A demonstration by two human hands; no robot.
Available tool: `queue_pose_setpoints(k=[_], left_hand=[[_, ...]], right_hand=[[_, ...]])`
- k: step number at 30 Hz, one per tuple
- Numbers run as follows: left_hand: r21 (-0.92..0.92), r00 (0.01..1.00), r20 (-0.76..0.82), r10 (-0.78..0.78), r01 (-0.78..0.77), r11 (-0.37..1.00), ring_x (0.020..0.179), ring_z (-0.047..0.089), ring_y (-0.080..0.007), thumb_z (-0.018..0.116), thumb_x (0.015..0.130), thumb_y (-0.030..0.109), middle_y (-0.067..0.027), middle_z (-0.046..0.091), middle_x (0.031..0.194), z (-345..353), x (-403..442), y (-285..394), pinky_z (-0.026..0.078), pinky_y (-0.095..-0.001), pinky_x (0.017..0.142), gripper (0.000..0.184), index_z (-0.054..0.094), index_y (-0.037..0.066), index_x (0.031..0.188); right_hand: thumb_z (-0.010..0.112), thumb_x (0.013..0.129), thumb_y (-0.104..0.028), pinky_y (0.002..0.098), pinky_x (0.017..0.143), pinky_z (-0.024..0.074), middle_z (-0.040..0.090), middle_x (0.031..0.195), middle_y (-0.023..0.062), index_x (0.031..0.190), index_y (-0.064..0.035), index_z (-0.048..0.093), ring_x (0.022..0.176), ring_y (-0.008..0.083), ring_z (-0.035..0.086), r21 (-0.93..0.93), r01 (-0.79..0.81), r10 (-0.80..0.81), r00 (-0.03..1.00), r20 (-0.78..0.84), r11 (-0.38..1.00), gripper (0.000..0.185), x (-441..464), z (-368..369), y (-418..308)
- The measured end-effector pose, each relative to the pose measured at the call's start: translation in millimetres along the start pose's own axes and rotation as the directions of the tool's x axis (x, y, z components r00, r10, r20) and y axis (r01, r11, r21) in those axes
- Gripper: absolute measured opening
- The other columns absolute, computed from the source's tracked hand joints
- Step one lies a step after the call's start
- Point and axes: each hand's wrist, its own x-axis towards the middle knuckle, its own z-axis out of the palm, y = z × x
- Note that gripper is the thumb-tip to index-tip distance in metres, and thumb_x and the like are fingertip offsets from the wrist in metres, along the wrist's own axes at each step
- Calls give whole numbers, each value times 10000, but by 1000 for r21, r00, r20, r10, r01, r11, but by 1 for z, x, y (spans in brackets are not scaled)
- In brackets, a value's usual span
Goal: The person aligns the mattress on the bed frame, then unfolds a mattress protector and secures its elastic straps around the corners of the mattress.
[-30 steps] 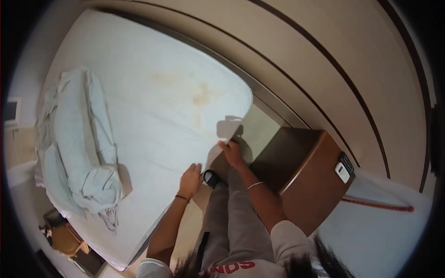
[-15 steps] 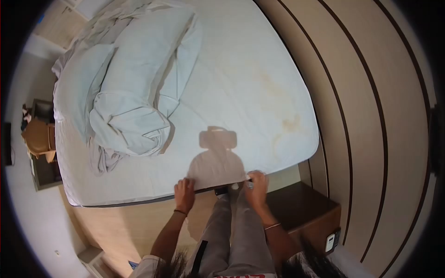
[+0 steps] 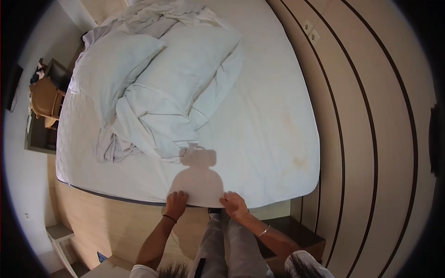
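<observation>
A white mattress [image 3: 264, 153] with yellowish stains lies in front of me, its near edge running across at my knees. My left hand [image 3: 177, 204], a dark band at its wrist, is closed over that edge, fingers curled on the top. My right hand [image 3: 235, 205], with a light bracelet, grips the same edge a short way to the right; its thumb side is partly hidden. Whether a thin cover is pinched along with the mattress I cannot tell. Between the hands falls my shadow.
White pillows [image 3: 116, 65] and crumpled white bedding [image 3: 153, 116] are heaped on the mattress's left half. Slatted wood panelling [image 3: 357, 139] runs along the right. A dark brown box-like unit [image 3: 296, 234] stands by my right leg. At the far left is a brown chair [image 3: 45, 97].
My right hand has come closer to my left along the mattress edge. My head view has shifted, so bedding and pillows sit farther right. The near edge appears lower in view.
</observation>
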Motion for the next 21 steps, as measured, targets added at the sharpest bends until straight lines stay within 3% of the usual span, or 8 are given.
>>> queue_pose_setpoints(k=[4, 7, 8, 10, 12, 14, 18, 21], left_hand=[[-30, 994, 111, 9, -5, 1000, 720, 601, -256, 526, 742, 90, -81, 587, 762, -4, 6, 1, 501, -372, 628, 84, 607, 114, 732], [-5, 995, 87, -54, 55, 998, 730, 599, -249, 532, 737, 104, -65, 586, 769, 25, 11, -3, 502, -365, 633, 77, 605, 126, 740], [-3, 992, 80, -95, 96, 995, 730, 599, -249, 532, 737, 104, -65, 586, 769, 33, 10, -7, 502, -365, 633, 77, 605, 126, 740], [-134, 989, -119, -84, 68, 989, 753, 587, -239, 540, 731, 119, -41, 571, 790, 38, 4, -2, 502, -358, 640, 83, 598, 132, 789], [-123, 981, -117, -157, 142, 982, 821, 564, -224, 541, 732, 138, -33, 549, 857, 35, -10, 3, 489, -348, 682, 122, 582, 136, 846], [-166, 973, -100, -206, 187, 968, 916, 531, -220, 528, 740, 128, -42, 529, 926, 21, -18, 7, 447, -357, 757, 135, 568, 140, 868], [-237, 940, -33, -340, 323, 916, 970, 499, -226, 519, 740, 114, -45, 517, 964, 23, -41, -4, 393, -382, 820, 185, 574, 151, 912], [-320, 862, -206, -464, 389, 864, 984, 483, -260, 533, 713, 88, -55, 519, 1008, 40, -72, -44, 359, -426, 861, 324, 573, 162, 1026]], right_hand=[[558, 618, -71, 375, 646, 445, 492, 824, 74, 817, -88, 530, 750, 262, 505, 119, 127, -118, 990, -82, 985, 202, 0, -8, 8], [567, 623, -89, 377, 656, 431, 483, 853, 76, 850, -98, 550, 786, 250, 489, 34, 19, -21, 998, 60, 999, 228, 2, 22, 15], [567, 623, -89, 377, 656, 431, 483, 853, 76, 850, -98, 550, 786, 250, 489, 43, 59, -62, 996, 69, 997, 228, 2, 25, 15], [556, 652, -111, 381, 678, 403, 483, 864, 78, 874, -108, 565, 822, 257, 480, 22, 31, -33, 995, 90, 999, 222, -2, 15, 11], [539, 689, -140, 384, 706, 372, 478, 849, 69, 888, -105, 572, 829, 256, 471, -10, 65, -63, 987, 146, 998, 204, -14, 32, 12], [532, 711, -152, 388, 716, 364, 472, 848, 61, 900, -98, 565, 828, 246, 469, -230, 5, 15, 996, 88, 973, 199, -16, 35, 5], [520, 733, -133, 411, 720, 361, 468, 851, 42, 901, -122, 533, 805, 228, 477, -266, 39, 11, 983, 182, 963, 169, -25, 25, -9], [568, 678, -136, 425, 750, 366, 497, 889, 64, 895, -102, 537, 864, 255, 502, -255, 9, 64, 958, 280, 967, 221, -30, 26, -10]])
